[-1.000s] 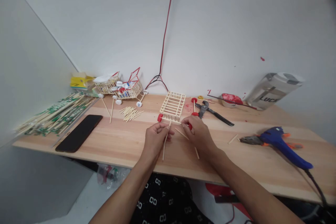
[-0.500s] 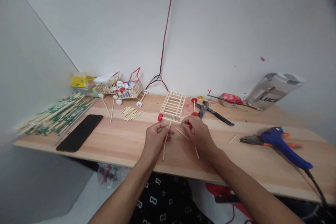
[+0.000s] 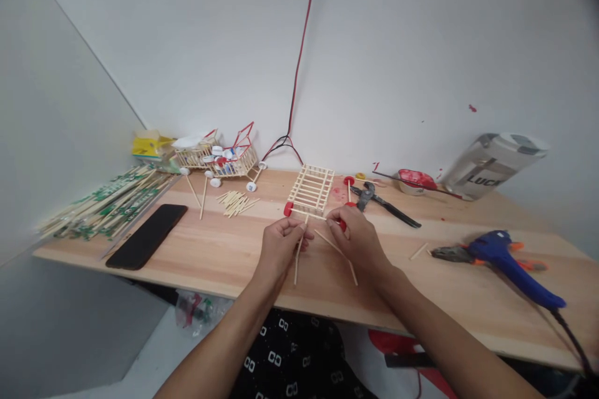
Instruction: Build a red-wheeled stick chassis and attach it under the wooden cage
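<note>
My left hand (image 3: 279, 248) pinches a thin wooden stick (image 3: 298, 260) that runs toward me across the wooden table (image 3: 224, 249). My right hand (image 3: 359, 240) is closed on an axle stick with a red wheel cap (image 3: 289, 209) at its far left end; another red cap shows under its fingers. Both hands sit just in front of a flat stick frame (image 3: 312, 189) shaped like a ladder. A second loose stick (image 3: 334, 247) lies slanted between my hands.
Black pliers (image 3: 380, 199) lie behind my right hand. A blue glue gun (image 3: 505, 259) rests at the right. A black phone (image 3: 146, 235), wrapped chopsticks (image 3: 110, 202), cut sticks (image 3: 235, 202) and finished stick carts (image 3: 219, 157) are at the left. A red paint dish (image 3: 414, 179) and tilted can (image 3: 492, 162) stand behind.
Both hands hold the same grips on their sticks. Only the head camera has shifted slightly, so everything sits a little further right in view.
</note>
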Motion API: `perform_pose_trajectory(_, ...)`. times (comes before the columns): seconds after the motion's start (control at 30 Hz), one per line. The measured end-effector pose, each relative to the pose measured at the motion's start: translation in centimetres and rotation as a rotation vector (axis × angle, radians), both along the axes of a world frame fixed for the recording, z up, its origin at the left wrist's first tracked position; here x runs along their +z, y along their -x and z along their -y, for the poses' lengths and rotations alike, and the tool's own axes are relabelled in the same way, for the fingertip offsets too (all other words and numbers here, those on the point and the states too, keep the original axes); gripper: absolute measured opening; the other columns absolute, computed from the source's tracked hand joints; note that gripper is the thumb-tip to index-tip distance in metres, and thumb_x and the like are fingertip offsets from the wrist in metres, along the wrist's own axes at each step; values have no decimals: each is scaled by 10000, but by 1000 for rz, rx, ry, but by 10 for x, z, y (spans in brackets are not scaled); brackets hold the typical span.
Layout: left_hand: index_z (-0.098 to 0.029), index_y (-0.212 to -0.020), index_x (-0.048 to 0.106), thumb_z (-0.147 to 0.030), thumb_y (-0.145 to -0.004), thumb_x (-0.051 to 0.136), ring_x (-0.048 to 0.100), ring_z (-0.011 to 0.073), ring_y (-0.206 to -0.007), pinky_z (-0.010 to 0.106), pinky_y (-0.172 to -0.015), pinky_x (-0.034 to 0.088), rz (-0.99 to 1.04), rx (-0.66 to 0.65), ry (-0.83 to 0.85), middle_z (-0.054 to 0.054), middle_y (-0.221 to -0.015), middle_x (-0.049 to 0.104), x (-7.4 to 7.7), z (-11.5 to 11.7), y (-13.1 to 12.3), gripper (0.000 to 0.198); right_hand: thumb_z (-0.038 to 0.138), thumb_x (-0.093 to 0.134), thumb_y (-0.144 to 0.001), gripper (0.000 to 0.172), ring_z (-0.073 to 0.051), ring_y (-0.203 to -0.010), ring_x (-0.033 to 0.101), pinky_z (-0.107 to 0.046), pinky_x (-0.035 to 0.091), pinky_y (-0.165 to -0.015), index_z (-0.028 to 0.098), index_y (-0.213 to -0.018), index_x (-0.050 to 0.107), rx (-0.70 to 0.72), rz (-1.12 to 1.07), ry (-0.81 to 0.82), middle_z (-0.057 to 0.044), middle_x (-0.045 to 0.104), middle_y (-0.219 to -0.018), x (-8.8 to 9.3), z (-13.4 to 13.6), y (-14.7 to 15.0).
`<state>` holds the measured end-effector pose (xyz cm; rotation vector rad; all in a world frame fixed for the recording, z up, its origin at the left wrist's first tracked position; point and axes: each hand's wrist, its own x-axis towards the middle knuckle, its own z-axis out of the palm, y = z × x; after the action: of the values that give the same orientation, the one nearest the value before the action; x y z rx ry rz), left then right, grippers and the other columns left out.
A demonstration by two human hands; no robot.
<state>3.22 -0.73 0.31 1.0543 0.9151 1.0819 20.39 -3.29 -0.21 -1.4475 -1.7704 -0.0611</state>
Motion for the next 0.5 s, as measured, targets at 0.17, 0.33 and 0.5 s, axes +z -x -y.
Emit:
perform_pose_trajectory(0.17,-139,-730,675,-321,-697,743,567,98,-547,207,-571,427,-1,-22,-40,43,-672,704,7,-6,-1,198,220,493,-887,111,-194,-756,535,-318,394,-696,212,-798,559,-15,24,-33,-42,619,-778,10,-2,-2)
perform_pose_trajectory(0.33,-146,-709,671,-316,-680,743,590,121,-559,225,-559,440,-18,-61,-70,54,-663,707,21,-14,-3,187,201,490,-879,113,-192,-744,532,-316,386,-689,212,-777,537,-14,31,-61,-42,613,-771,25,-4,-5)
perform_pose_trajectory(0.5,-144,-702,673,-310,-677,742,607,126,-591,239,-620,480,15,-68,-114,47,-672,707,29,-27,-6,181,188,490,-874,100,-191,-754,536,-312,389,-694,212,-795,547,-5,35,-83,-40,614,-776,36,-14,-9)
